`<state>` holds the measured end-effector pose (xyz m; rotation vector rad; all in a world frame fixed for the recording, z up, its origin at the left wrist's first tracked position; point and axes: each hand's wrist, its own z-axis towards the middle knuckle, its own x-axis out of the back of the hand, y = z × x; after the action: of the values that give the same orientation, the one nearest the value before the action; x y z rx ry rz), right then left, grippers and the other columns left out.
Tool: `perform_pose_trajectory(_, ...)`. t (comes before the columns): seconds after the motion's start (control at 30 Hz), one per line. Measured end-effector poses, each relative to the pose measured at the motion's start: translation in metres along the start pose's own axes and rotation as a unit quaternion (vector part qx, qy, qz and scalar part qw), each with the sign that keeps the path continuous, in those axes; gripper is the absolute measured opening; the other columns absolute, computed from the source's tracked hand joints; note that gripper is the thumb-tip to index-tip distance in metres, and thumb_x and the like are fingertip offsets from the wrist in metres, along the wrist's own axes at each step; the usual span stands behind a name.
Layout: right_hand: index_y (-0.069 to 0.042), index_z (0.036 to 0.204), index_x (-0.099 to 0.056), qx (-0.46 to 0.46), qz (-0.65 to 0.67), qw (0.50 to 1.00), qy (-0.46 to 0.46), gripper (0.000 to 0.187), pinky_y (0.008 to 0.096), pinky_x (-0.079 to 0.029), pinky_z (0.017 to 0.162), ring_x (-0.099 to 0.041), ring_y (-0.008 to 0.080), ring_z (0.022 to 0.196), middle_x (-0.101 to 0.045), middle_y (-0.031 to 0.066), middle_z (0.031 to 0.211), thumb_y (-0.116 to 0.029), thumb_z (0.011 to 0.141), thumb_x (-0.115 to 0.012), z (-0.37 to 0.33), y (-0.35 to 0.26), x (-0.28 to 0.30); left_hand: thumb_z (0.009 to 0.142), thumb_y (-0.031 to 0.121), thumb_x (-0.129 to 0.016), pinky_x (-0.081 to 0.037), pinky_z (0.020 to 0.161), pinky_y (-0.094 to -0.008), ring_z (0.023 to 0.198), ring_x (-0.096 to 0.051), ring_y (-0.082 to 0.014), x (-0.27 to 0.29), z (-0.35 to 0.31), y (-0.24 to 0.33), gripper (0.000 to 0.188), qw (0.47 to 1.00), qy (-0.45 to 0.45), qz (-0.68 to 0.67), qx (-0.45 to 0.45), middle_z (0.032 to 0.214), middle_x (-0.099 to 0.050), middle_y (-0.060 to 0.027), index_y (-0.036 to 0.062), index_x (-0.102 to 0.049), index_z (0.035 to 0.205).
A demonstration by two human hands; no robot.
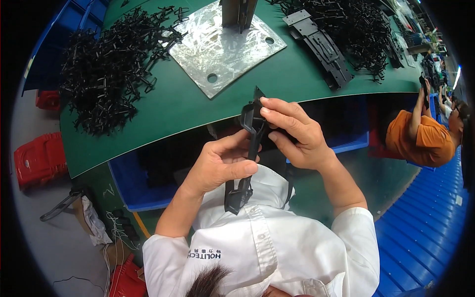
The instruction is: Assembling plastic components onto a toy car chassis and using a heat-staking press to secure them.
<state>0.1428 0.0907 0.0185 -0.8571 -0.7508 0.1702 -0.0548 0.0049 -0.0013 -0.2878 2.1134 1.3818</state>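
A long, narrow black plastic part [255, 141] is held up in front of my chest, below the table's near edge. My left hand [210, 163] grips it around the middle, with the thumb along the near side. Near its upper end, the fingers of my right hand [299, 133] close on it. A small black loop-shaped clip [246, 116] sits at that upper end, between the two hands. The part's lower end [236, 200] hangs in front of my white shirt. My fingers hide some of its middle.
On the green table [183, 116] lie a heap of small black clips [106, 74] at left and another heap [358, 29] at right. A metal plate [222, 49] bears an upright post. Beside it rests a black plastic panel [321, 49]. A blue crate [143, 198] stands below; a person in orange [420, 136] works at right.
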Motion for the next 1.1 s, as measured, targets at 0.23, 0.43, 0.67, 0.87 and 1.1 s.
perform_pose_trajectory(0.23,0.005,0.117,-0.046,-0.097,0.31,0.918,0.226,0.044,0.0304,-0.048,0.087,-0.056,0.0181,0.101,-0.054,0.0162,0.114,-0.004,0.079,-0.068,-0.02,-0.018,-0.03,0.058,0.019,-0.084,-0.049,0.068,-0.0271,0.079,-0.055,-0.0144,-0.031,0.0,0.008,0.074,0.89,0.135,0.389,-0.194,0.094,-0.052,-0.0083,0.0077,-0.054,0.125)
perform_pose_trajectory(0.43,0.004,0.114,-0.042,-0.167,0.382,0.837,0.354,0.038,0.025,-0.047,0.083,-0.057,0.0127,0.094,-0.059,0.0127,0.105,-0.004,0.084,-0.063,-0.021,-0.023,-0.044,0.052,0.025,-0.085,-0.05,0.063,-0.031,0.076,-0.056,-0.0241,-0.045,0.008,-0.002,0.076,0.741,0.194,0.567,-0.303,0.094,-0.049,-0.0128,0.0082,-0.056,0.12)
perform_pose_trajectory(0.67,0.009,0.119,-0.043,-0.204,0.448,0.788,0.37,0.038,0.0253,-0.048,0.083,-0.058,0.0144,0.096,-0.059,0.0147,0.108,-0.001,0.085,-0.056,-0.024,-0.018,-0.038,0.075,0.019,-0.072,-0.049,0.065,-0.0332,0.08,-0.057,-0.0262,-0.037,0.014,-0.007,0.041,0.765,0.161,0.539,-0.313,0.097,-0.051,-0.0142,0.0083,-0.06,0.114)
perform_pose_trajectory(0.87,0.008,0.118,-0.045,-0.272,0.551,0.7,0.365,0.034,0.0278,-0.052,0.078,-0.062,0.0158,0.087,-0.06,0.0137,0.102,-0.004,0.087,-0.052,-0.023,-0.021,-0.034,0.079,0.01,-0.07,-0.048,0.077,-0.0273,0.091,-0.055,-0.0188,-0.029,0.027,-0.009,0.036,0.872,0.211,0.291,-0.331,0.103,-0.052,-0.0135,-0.0025,-0.051,0.107)
perform_pose_trajectory(1.1,0.007,0.116,-0.045,-0.299,0.568,0.687,0.341,0.033,0.0283,-0.054,0.075,-0.063,0.0165,0.085,-0.061,0.0143,0.1,-0.005,0.086,-0.052,-0.026,-0.019,-0.03,0.085,0.012,-0.064,-0.044,0.087,-0.0263,0.094,-0.056,-0.0135,-0.022,0.034,0.015,0.048,0.989,0.079,0.067,-0.104,0.108,-0.058,-0.0102,-0.0056,-0.045,0.126)
